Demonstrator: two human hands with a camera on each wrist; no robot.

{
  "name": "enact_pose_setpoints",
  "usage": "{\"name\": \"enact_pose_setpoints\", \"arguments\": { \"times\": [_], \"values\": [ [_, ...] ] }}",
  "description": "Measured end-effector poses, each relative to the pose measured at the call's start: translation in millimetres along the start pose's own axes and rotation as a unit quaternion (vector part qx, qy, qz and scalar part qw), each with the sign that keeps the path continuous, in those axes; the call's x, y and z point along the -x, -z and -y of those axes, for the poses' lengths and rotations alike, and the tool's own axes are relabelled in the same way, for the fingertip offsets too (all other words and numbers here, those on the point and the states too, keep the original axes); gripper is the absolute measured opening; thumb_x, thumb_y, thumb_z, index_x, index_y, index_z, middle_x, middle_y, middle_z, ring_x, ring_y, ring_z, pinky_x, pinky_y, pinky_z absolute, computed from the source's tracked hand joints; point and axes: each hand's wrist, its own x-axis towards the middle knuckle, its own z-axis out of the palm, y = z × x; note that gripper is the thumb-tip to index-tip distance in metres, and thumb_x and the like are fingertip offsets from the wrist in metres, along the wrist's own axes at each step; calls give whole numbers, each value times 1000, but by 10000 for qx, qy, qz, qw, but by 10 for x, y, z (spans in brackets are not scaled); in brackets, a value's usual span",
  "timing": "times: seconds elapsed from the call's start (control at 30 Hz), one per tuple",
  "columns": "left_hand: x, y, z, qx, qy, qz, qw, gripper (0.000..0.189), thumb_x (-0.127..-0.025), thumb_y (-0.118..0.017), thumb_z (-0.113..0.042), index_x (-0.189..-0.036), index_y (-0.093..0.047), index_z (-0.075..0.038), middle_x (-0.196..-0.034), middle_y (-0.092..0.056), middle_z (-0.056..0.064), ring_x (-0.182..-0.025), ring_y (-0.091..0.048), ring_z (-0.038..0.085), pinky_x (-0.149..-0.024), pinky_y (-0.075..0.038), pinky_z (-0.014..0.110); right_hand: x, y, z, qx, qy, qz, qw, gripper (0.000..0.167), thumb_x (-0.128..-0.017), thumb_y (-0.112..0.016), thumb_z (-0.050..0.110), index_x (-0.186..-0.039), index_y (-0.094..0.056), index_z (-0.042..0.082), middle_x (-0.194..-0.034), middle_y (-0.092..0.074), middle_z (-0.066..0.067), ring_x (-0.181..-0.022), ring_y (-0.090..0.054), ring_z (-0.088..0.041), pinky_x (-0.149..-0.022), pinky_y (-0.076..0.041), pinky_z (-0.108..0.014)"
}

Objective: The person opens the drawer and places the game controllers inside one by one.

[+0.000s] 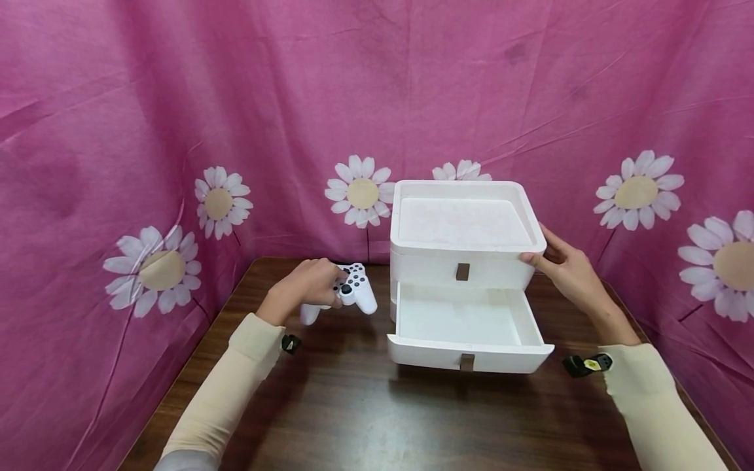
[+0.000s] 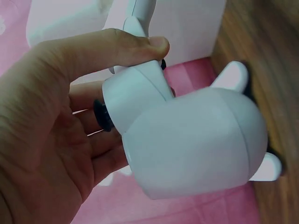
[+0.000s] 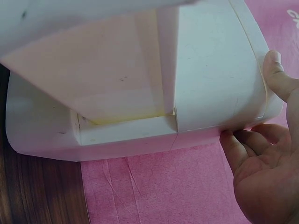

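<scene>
My left hand (image 1: 312, 282) pinches a white game controller (image 1: 362, 294) over the left part of the table. The left wrist view shows the controller (image 2: 187, 140) close up, with my thumb on one face and the fingers behind the other. To its right stands a white two-drawer storage box (image 1: 465, 248). Its lower drawer (image 1: 459, 317) is pulled out and has nothing in it; the upper one (image 1: 430, 267) is closed. My right hand (image 1: 568, 269) grips the box's right side near the top, thumb on the front corner, fingers along the side wall (image 3: 205, 137).
The dark wooden table (image 1: 377, 418) reaches back to a pink cloth (image 1: 283, 118) with white daisies, which hangs behind it and on both sides. Small brown tabs (image 1: 467, 362) mark the drawer fronts. A shallow tray (image 1: 465, 219) forms the box's top.
</scene>
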Motion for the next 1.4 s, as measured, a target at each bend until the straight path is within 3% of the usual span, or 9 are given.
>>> {"name": "enact_pose_setpoints", "arguments": {
  "times": [0.2,0.43,0.63,0.87,1.17,1.23,1.33,1.4],
  "values": [
    [17,165,-110,-159,-154,-108,9997,29,-74,-89,-34,-98,-79,-21,-70,-61,-6,-67,-55,14,-61,-47,35,-3,-3,8,1,-58,-4,10000,88,-101,-71,48,-170,-21,29,-161,-48,-27,-135,-56,-47,-76,-42,-1],
    [21,320,-227,-165,-268,-96,9995,30,-75,-89,-35,-98,-79,-18,-71,-62,-7,-67,-56,14,-61,-48,33,-7,-10,-6,-13,-12,-36,10000,86,-101,-71,46,-170,-22,30,-160,-48,-27,-133,-57,-46,-76,-42,-1],
    [22,418,-309,-114,-378,-130,9991,26,-73,-89,-34,-92,-77,-20,-68,-60,-7,-64,-53,12,-59,-46,33,-4,-12,-2,45,-56,-54,10000,86,-101,-71,47,-170,-22,30,-160,-49,-25,-131,-59,-37,-76,-43,0],
    [-8,521,-410,-61,-467,-130,9988,31,-72,-90,-35,-98,-79,-21,-62,-44,-9,-61,-41,11,-57,-38,33,12,-3,31,31,-100,-32,9999,88,-101,-70,50,-170,-21,28,-162,-47,-25,-136,-55,-46,-76,-40,0],
    [-93,666,-560,16,-708,-109,9974,30,-74,-89,-32,-100,-80,-18,-64,-55,-9,-61,-45,10,-55,-38,29,12,-14,1,5,-66,-61,10000,87,-101,-71,49,-170,-21,30,-163,-46,-25,-133,-56,-44,-76,-42,0],
    [-116,696,-603,-20,-763,-105,9970,33,-74,-89,-32,-102,-81,-18,-64,-52,-9,-61,-45,11,-55,-36,29,12,-14,-10,13,-49,-77,10000,86,-101,-71,48,-170,-22,31,-162,-47,-25,-131,-59,-37,-76,-43,-1],
    [-150,738,-670,-74,-810,-93,9966,34,-74,-89,-33,-103,-81,-18,-63,-51,-9,-62,-46,11,-54,-34,29,11,-14,-17,-11,1,-97,10000,85,-101,-72,47,-169,-24,32,-161,-48,-25,-121,-62,-9,-77,-43,-1],
    [-170,760,-713,-91,-839,-70,9964,34,-75,-89,-33,-104,-82,-18,-63,-54,-8,-62,-47,11,-54,-35,29,9,-16,-19,-39,18,-101,9999,85,-101,-72,47,-169,-24,32,-161,-48,-25,-111,-56,9,-77,-44,0]
  ]
}}
